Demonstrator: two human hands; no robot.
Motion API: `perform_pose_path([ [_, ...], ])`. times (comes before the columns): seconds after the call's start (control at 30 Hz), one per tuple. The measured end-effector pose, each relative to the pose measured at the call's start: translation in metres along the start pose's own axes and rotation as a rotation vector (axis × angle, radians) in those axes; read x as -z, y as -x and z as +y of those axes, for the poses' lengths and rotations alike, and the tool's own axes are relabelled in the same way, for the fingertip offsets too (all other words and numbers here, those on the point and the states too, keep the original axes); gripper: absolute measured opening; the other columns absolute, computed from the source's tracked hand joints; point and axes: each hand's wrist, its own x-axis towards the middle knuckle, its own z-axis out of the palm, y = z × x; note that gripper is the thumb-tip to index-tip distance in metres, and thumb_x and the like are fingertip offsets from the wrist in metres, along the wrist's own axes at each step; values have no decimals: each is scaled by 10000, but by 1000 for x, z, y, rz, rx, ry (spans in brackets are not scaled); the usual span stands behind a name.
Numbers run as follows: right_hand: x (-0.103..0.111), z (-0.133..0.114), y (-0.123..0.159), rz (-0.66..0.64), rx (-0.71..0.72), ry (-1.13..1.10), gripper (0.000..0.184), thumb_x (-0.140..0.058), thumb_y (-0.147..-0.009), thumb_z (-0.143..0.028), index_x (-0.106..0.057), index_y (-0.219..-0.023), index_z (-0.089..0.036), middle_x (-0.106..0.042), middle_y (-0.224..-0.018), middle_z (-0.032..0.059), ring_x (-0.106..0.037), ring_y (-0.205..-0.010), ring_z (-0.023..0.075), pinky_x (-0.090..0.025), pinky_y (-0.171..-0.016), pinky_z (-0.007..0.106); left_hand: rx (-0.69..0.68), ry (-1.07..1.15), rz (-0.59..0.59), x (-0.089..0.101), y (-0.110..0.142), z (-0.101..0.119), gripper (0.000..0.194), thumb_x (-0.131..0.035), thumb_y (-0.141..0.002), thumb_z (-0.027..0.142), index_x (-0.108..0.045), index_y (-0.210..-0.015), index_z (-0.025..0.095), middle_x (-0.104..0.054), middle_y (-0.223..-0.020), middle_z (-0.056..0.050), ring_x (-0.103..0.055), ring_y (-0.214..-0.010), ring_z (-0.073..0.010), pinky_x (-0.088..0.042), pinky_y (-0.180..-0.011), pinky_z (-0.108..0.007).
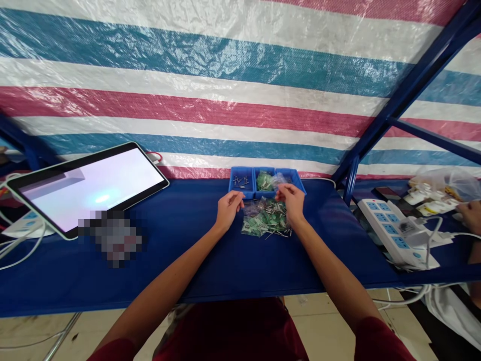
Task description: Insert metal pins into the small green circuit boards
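My left hand is closed in a pinch at the left side of a pile, just in front of the blue bins; whatever its fingers hold is too small to make out. My right hand pinches a small clear plastic bag above the front of the bins. Between my hands lies a pile of small green pieces in clear packets, mixed with thin metal pins. The left blue bin contains several metal pins. Green packets fill the middle bin. My right hand partly hides the right bin.
A tablet with a lit screen leans at the left, beside a blurred-out item. On the right are a white power strip with cables, white bottles and another person's hand. A blue metal frame and striped sheeting border the blue table.
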Motion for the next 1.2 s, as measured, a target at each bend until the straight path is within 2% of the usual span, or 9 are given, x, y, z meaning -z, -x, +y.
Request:
perform_pose_path([
  [0.07, 6, -1, -9, 63, -82, -24, 284, -672, -715, -360, -649, -903, -148, -698, -726, 43, -632, -534, 162, -549, -546, 308, -37, -64, -7, -1, 2, -1, 322, -570, -878, 460, -636, -785, 159, -557, -569, 14, -443, -457, -86, -384, -475, -217],
  [0.17, 15, -8, -16, -28, -116, 146, 463, -669, -735, -327, -620, -1144, -115, -729, -878, 94, -689, -625, 204, -574, -583, 340, -136, -245, -58, -1, 5, -3, 343, -522, -909, 467, -651, -812, 164, -604, -625, -10, -524, -531, -118, -447, -555, -240],
  [0.23, 20, -16, -14, -145, -19, 378, 464, -642, -780, -361, -633, -1164, -101, -728, -916, 126, -707, -731, 248, -586, -655, 389, -232, -401, -154, -1, 5, -2, 388, -472, -929, 501, -672, -883, 171, -663, -771, -55, -608, -688, -162, -498, -672, -275],
  [0.3, 26, -22, -4, -293, 199, 604, 459, -617, -824, -431, -647, -1181, -143, -715, -1034, 135, -690, -926, 285, -564, -819, 452, -312, -556, -326, 0, 5, 2, 461, -458, -915, 575, -665, -1069, 192, -664, -1061, -109, -622, -987, -237, -499, -874, -345],
  [0.4, 44, -20, 19, -622, 486, 861, 660, -568, -852, -573, -478, -1402, -221, -490, -1427, 136, -467, -1308, 330, -408, -1056, 524, -306, -772, -638, 0, 8, 10, 801, -514, -798, 732, -419, -1428, 247, -370, -1494, -127, -340, -1371, -356, -311, -1119, -470],
  [0.53, 76, 3, 44, -858, 637, 1104, 1010, -553, -750, -746, -151, -1542, -265, -128, -1605, 126, -136, -1463, 364, -217, -1148, 582, -269, -914, -839, -3, 17, 10, 1114, -498, -691, 842, -66, -1543, 269, -14, -1611, -94, -38, -1461, -398, -88, -1177, -550],
  [0.63, 90, 21, 46, -839, 607, 1210, 1057, -508, -759, -767, 18, -1544, -292, -5, -1618, 101, -56, -1471, 361, -173, -1158, 588, -275, -966, -887, -4, 22, 2, 1139, -480, -673, 864, -9, -1538, 292, 67, -1607, -63, 38, -1462, -394, -19, -1172, -565],
  [0.73, 88, 29, 42, -810, 584, 1244, 1025, -469, -788, -761, 66, -1535, -306, 36, -1618, 72, -41, -1473, 351, -183, -1162, 568, -259, -997, -888, -2, 22, -3, 1107, -459, -685, 866, -16, -1534, 310, 77, -1605, -45, 35, -1460, -397, -12, -1171, -563],
  [1.2, 58, 34, 38, -778, 591, 1299, 841, -356, -879, -708, -86, -1548, -277, -41, -1621, 77, -34, -1483, 308, -197, -1176, 520, -230, -1033, -856, 5, 11, -6, 912, -369, -816, 790, -101, -1535, 297, 22, -1608, -52, -28, -1473, -346, -109, -1189, -491],
])
